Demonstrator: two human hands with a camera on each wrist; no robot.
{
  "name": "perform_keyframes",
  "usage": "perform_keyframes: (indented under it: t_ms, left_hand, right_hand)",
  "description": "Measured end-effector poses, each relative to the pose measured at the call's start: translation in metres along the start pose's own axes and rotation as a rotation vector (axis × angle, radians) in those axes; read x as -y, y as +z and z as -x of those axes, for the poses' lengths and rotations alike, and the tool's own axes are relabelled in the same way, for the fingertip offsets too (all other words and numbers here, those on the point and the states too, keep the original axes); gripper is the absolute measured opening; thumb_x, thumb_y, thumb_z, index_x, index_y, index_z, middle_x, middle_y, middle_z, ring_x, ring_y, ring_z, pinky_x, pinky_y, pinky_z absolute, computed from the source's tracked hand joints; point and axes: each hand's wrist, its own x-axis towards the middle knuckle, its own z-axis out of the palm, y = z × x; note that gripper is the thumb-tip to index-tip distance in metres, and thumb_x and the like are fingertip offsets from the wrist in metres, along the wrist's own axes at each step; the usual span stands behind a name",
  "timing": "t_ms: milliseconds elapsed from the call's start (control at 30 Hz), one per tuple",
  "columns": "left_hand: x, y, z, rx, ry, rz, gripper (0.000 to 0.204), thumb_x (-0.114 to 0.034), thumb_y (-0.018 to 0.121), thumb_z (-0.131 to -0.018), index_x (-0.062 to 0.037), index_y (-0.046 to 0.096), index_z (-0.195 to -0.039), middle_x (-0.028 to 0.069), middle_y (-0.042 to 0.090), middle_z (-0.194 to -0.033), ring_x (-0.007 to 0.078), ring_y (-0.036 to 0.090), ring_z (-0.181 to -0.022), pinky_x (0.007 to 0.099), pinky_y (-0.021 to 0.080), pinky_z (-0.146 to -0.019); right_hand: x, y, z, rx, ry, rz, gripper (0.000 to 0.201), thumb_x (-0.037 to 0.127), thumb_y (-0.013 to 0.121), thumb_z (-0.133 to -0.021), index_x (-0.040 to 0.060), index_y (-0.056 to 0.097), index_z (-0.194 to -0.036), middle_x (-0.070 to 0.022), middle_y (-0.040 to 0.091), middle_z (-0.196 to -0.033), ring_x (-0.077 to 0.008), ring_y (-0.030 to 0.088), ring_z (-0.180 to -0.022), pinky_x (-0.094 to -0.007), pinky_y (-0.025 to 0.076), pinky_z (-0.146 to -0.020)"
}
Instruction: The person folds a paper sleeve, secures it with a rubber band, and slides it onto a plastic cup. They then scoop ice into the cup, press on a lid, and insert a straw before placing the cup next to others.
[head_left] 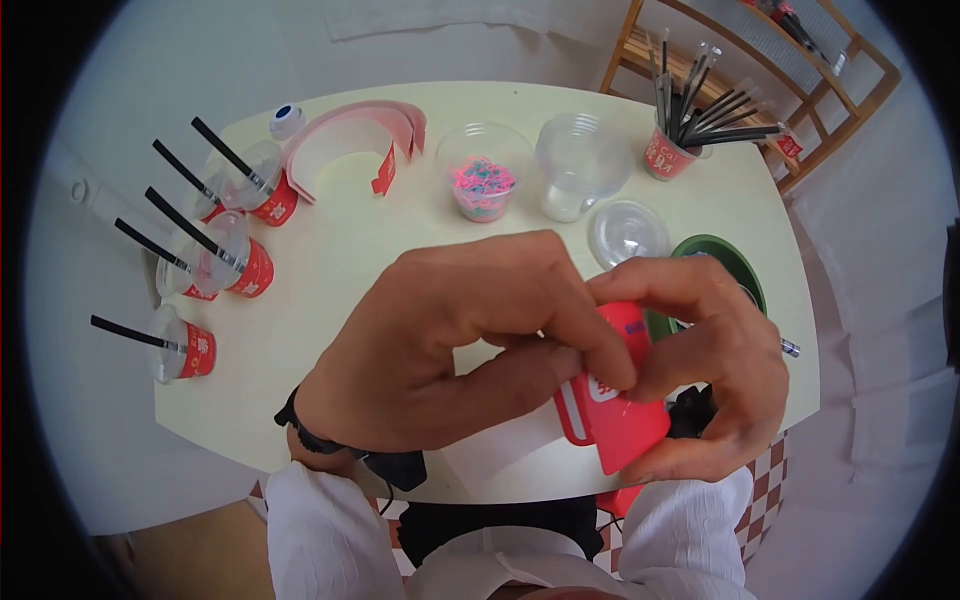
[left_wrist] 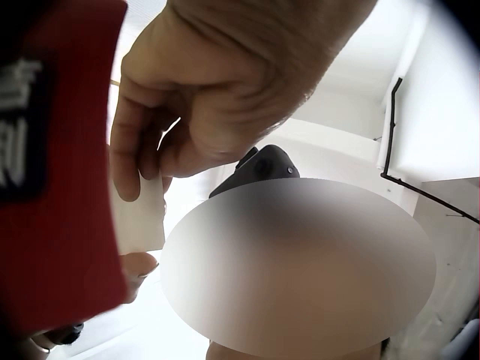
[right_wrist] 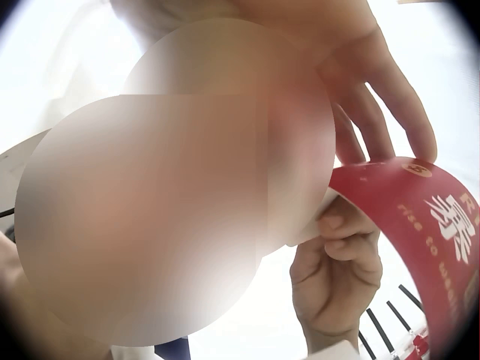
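Both hands hold a red printed paper cup sleeve [head_left: 628, 425] over the front of the table. My left hand [head_left: 450, 340] pinches it near one end between thumb and index finger. Curled round its other side is my right hand [head_left: 725, 365], with fingers at the upper edge and thumb near the lower corner. In the right wrist view the sleeve [right_wrist: 420, 217] bows in a curve, white lettering outward, and the left hand [right_wrist: 337, 277] grips its pale inner side. The left wrist view has the sleeve's red face [left_wrist: 67, 187] close to the camera.
Several lidded cups [head_left: 255, 268] with black straws line the left. Curved paper sleeves [head_left: 350, 115] lie behind, near a clear cup of pink and teal bits [head_left: 485, 190], clear cups [head_left: 580, 160] and a lid [head_left: 628, 235]. A green bowl [head_left: 735, 260] and straw-filled cup [head_left: 668, 155] stand right.
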Motion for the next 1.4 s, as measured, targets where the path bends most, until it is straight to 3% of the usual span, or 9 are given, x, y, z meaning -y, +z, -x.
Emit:
perform_keyframes:
  t_ms: [200,400,533,633,733,833,867,1067,1400]
  left_hand:
    - [0.002,0.005,-0.003,-0.374,0.025,-0.067,0.07,-0.048,0.051,-0.089,0.013,0.044,-0.123,0.0135,0.057,-0.094,0.0215,0.06,-0.084,0.0309,0.049,-0.073]
    - [-0.013,0.034,-0.039,-0.902,-0.101,-0.242,0.14,-0.084,0.067,-0.042,0.003,0.02,-0.142,0.0243,0.042,-0.129,0.0368,0.049,-0.117,0.0452,0.045,-0.092]
    - [0.013,0.005,-0.009,-0.366,0.323,0.041,0.162,-0.078,0.073,-0.018,0.0043,0.012,-0.143,0.0274,0.039,-0.132,0.0412,0.042,-0.122,0.0531,0.042,-0.093]
    - [0.012,0.002,-0.005,-0.516,0.237,-0.039,0.16,-0.07,0.08,-0.019,0.0059,0.011,-0.143,0.0262,0.042,-0.129,0.0395,0.045,-0.119,0.0509,0.042,-0.093]
    - [0.031,-0.03,-0.008,-0.019,0.514,-0.005,0.147,-0.049,0.092,-0.033,0.0088,0.012,-0.142,0.0246,0.046,-0.125,0.0338,0.048,-0.116,0.0451,0.04,-0.095]
    - [0.027,-0.047,-0.003,0.138,0.408,0.119,0.124,-0.024,0.089,-0.05,0.0107,0.012,-0.141,0.0226,0.048,-0.123,0.0281,0.049,-0.114,0.0387,0.038,-0.096]
    - [0.003,-0.045,0.011,0.044,0.146,-0.27,0.11,-0.01,0.078,-0.054,0.012,0.014,-0.141,0.021,0.046,-0.127,0.0257,0.048,-0.117,0.0355,0.038,-0.098]
    - [0.007,-0.007,-0.001,-0.261,0.081,-0.198,0.098,-0.004,0.071,-0.054,0.007,0.023,-0.138,0.0173,0.042,-0.133,0.0253,0.045,-0.123,0.037,0.039,-0.1]
    - [0.01,-0.008,0.003,-0.245,0.092,-0.432,0.087,-0.005,0.07,-0.058,0.0056,0.03,-0.135,0.0176,0.04,-0.136,0.0268,0.044,-0.124,0.0398,0.04,-0.1]
  right_hand:
    - [-0.006,-0.004,0.007,-0.207,0.003,0.06,0.071,0.048,0.081,-0.063,0.0052,0.05,-0.11,-0.0259,0.049,-0.118,-0.0325,0.059,-0.101,-0.0389,0.053,-0.081]
    - [-0.002,0.012,-0.001,-0.75,0.233,-0.064,0.089,0.048,0.073,-0.07,0.007,0.027,-0.134,-0.0215,0.044,-0.125,-0.0337,0.054,-0.111,-0.0455,0.05,-0.089]
    - [-0.003,0.011,-0.002,-0.761,0.273,0.001,0.097,0.054,0.07,-0.069,0.0063,0.023,-0.138,-0.0198,0.043,-0.128,-0.0359,0.051,-0.116,-0.0471,0.049,-0.091]
    - [-0.001,0.013,-0.005,-0.786,0.294,0.036,0.095,0.056,0.068,-0.07,0.0042,0.024,-0.137,-0.0199,0.044,-0.127,-0.036,0.051,-0.116,-0.0468,0.05,-0.09]
    - [-0.003,0.013,-0.005,-0.791,0.295,0.088,0.092,0.058,0.065,-0.072,0.0019,0.028,-0.135,-0.0203,0.046,-0.125,-0.0362,0.051,-0.116,-0.0458,0.049,-0.091]
    - [-0.006,0.012,-0.005,-0.744,0.283,0.153,0.088,0.058,0.061,-0.075,0.0003,0.031,-0.135,-0.0221,0.046,-0.126,-0.037,0.05,-0.118,-0.0452,0.046,-0.094]
    - [-0.007,0.011,-0.004,-0.724,0.281,0.173,0.087,0.058,0.06,-0.076,-0.0001,0.032,-0.135,-0.0228,0.046,-0.127,-0.0374,0.049,-0.119,-0.0451,0.044,-0.095]
    - [-0.005,-0.013,0.016,-0.725,-0.172,0.415,0.083,0.056,0.051,-0.084,0.0002,0.027,-0.141,-0.0297,0.03,-0.14,-0.0474,0.034,-0.127,-0.0544,0.034,-0.101]
    - [-0.004,-0.013,0.098,-0.828,-0.216,0.144,0.084,0.057,0.051,-0.084,0.0009,0.027,-0.141,-0.0298,0.03,-0.14,-0.0476,0.035,-0.127,-0.0544,0.034,-0.101]
